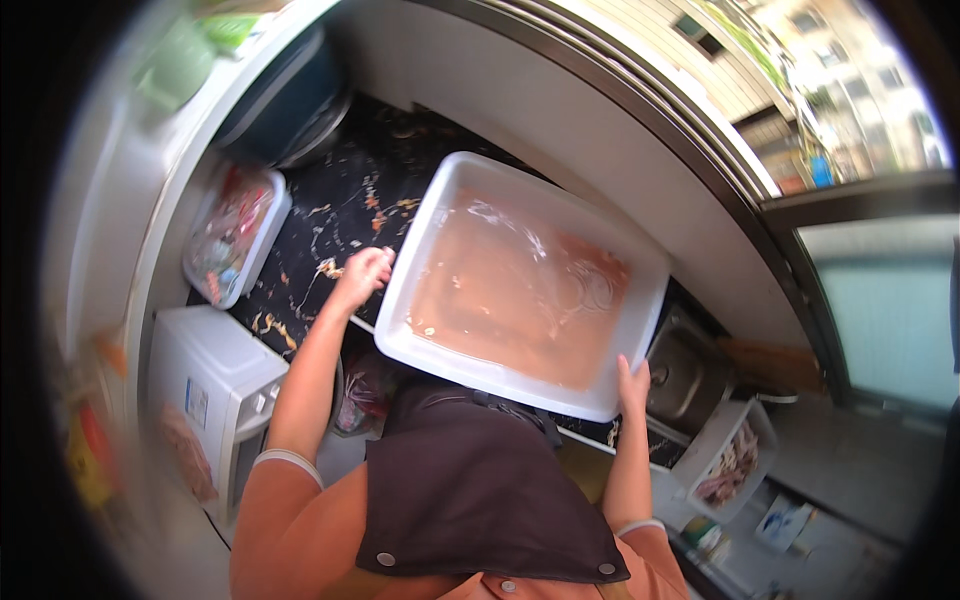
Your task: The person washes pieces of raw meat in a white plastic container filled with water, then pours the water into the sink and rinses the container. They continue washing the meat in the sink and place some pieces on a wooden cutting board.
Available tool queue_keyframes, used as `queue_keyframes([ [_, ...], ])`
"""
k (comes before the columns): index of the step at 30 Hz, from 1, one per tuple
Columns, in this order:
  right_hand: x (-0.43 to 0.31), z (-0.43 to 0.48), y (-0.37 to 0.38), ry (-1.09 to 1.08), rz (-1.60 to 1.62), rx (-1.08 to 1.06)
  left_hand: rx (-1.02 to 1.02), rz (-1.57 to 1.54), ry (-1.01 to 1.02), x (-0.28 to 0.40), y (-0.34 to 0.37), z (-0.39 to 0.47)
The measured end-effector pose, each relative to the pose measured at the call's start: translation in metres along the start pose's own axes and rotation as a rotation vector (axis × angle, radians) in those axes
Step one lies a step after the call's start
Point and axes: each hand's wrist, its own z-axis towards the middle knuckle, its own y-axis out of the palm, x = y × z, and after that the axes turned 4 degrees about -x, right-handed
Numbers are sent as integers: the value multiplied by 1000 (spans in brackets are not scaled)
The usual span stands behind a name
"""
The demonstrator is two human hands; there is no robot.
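A large white plastic tub point(390, 330), partly filled with murky pinkish-brown liquid point(517, 292), is tilted in front of me. My right hand point(634, 384) grips the tub's near right rim with the thumb above it. Beside the left wall of the tub is my left hand point(367, 271), its fingers curled; whether they touch the wall cannot be made out. Beneath the tub and to its left shows a black marble-patterned countertop point(322, 217). The underside of the tub is hidden.
A white bin of plastic packaging point(281, 202) and a dark blue container point(281, 97) stand left. A white drawer unit point(202, 352) is near left. To the right are a metal sink point(679, 367) and a white container with pieces of raw meat point(731, 465). A windowed wall borders the far side.
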Motion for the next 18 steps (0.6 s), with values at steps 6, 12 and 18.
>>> queue_keyframes([
  [6, 7, 15, -1, -69, -1, 45, -105, 116, -68, 43, 50, -7],
  [12, 1, -8, -18, -6, 79, 48, -85, 109, -53, 68, 57, -39],
  [18, 11, -26, -38, 14, 264, -33, -32, 207, 28, 96, 70, -90],
])
